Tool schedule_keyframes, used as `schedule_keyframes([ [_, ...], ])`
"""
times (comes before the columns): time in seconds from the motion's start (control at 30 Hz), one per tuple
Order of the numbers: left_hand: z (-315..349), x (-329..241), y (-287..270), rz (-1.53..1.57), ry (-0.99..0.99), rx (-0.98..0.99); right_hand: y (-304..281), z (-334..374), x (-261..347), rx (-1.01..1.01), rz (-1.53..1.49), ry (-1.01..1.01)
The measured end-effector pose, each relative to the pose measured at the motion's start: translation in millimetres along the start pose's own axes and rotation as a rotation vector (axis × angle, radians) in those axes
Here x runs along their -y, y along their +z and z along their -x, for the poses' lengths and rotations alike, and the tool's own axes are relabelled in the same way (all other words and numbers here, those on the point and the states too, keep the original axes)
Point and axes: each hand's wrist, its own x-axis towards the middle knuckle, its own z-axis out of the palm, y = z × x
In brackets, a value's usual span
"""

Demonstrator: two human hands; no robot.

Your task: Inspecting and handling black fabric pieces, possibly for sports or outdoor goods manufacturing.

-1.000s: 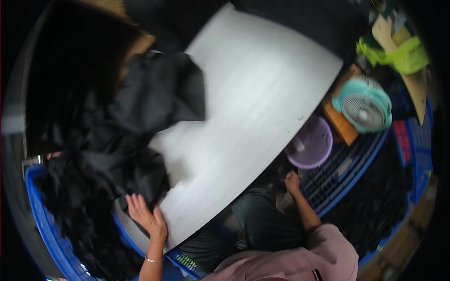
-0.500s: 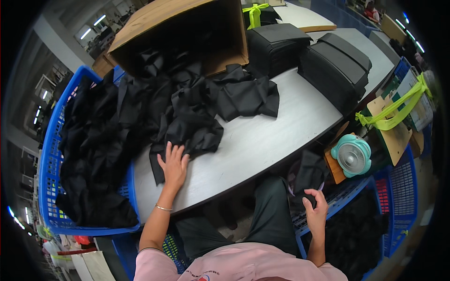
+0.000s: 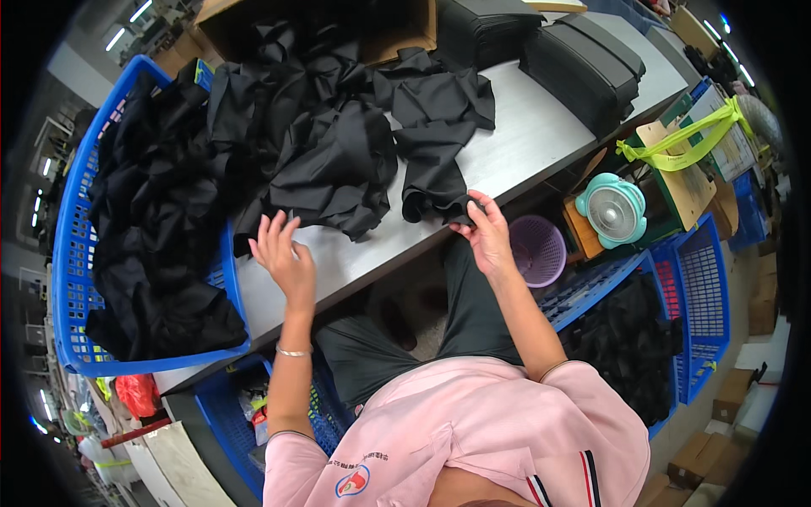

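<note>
My right hand (image 3: 488,233) is at the table's front edge, thumb and fingers closed on the end of a black cloth piece (image 3: 435,169). That piece runs back over the tabletop toward other black cloth. My left hand (image 3: 285,258) is open, fingers apart, at the near edge of a crumpled heap of black cloth (image 3: 334,169); whether its fingertips touch the cloth I cannot tell. The heap spreads from a cardboard box (image 3: 397,44) at the back to a blue basket (image 3: 72,245) on the left, itself full of black cloth.
Stacked dark flat pieces (image 3: 583,72) stand at the back right of the table (image 3: 541,110). Right of my legs are a purple bin (image 3: 539,249), a small turquoise fan (image 3: 610,209) and a blue basket (image 3: 705,296) near black pieces. Another blue basket (image 3: 224,422) sits below the table's left end.
My right hand has come up from beside my lap to the table edge and taken hold of cloth there. Dark cloth no longer covers the purple bin. My left hand has shifted left.
</note>
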Motion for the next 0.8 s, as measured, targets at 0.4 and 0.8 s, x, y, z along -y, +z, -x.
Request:
schedule_keyframes([
  [0.4,-27,-124,81,0.603,0.098,0.249,3,27,10,0.03,0.258,-0.169],
  [0.8,-8,-114,68,0.555,0.175,0.099,-3,20,19,-0.111,0.172,-0.214],
])
